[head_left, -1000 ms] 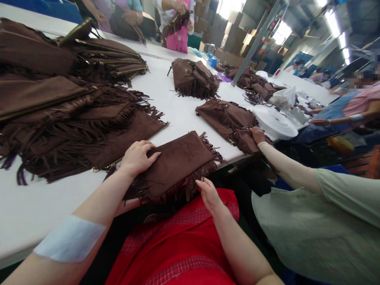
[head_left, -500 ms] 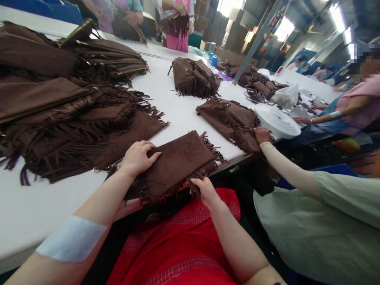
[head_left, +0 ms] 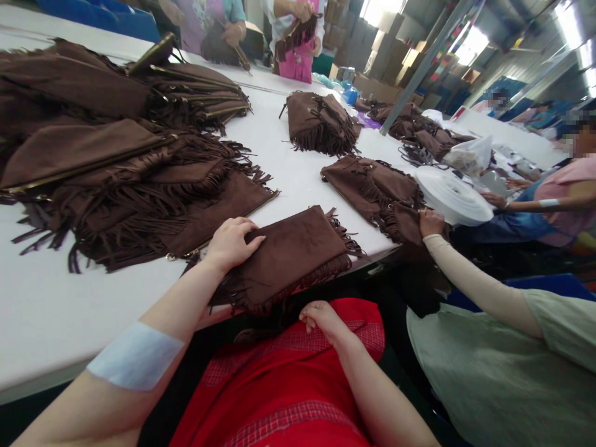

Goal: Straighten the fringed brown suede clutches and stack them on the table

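Observation:
A brown suede fringed bag [head_left: 293,254] lies at the near edge of the white table [head_left: 279,180], its fringe hanging over the edge. My left hand [head_left: 231,243] rests flat on the bag's left end, fingers stretched out. My right hand [head_left: 323,318] sits below the table edge over my red apron [head_left: 288,385], fingers curled in, apart from the bag; I cannot make out anything in them.
A large heap of the same fringed bags [head_left: 116,149] fills the left of the table. More bags [head_left: 321,121] lie farther back. A person in green at my right has a hand [head_left: 431,222] on another bag [head_left: 372,186], beside a white roll [head_left: 451,195]. Other people stand at the far side.
My right hand has let go of the fringe at the bag's near edge and dropped to my lap. My left hand stays on the bag. The view has shifted slightly.

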A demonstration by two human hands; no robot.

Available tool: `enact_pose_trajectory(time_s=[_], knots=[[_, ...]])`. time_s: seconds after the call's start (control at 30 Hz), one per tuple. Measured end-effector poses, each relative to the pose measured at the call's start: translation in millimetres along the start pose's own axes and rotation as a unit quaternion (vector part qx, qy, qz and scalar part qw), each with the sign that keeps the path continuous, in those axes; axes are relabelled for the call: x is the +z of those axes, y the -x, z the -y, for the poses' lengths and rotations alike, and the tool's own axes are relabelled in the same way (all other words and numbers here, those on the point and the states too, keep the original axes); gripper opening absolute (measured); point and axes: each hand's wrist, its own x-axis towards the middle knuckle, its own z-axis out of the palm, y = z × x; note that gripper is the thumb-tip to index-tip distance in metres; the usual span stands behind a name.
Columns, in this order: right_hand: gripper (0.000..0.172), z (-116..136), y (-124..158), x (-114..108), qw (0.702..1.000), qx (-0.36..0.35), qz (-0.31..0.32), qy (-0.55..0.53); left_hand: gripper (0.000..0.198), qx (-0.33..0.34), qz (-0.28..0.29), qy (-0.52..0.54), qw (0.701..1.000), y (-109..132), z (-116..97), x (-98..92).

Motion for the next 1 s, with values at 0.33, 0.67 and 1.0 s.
enact_pose_trajectory(time_s=[0.33,0.67,1.0], knots=[[0.026,34.9,-1.8,-22.0,0.945,-0.209,-0.205,-0.145,0.042,0.002,0.007,-0.012,1.0,-1.2,3.7,1.4],[0.029,67.2,1.1,1.4,0.965,-0.144,-0.143,-0.164,0.045,0.001,0.014,-0.016,1.0,-0.1,1.8,-1.5],[0.029,68.6,2.1,-0.2,0.975,-0.115,-0.109,-0.154,0.038,-0.004,0.009,0.009,1.0,0.0,0.1,0.2]])
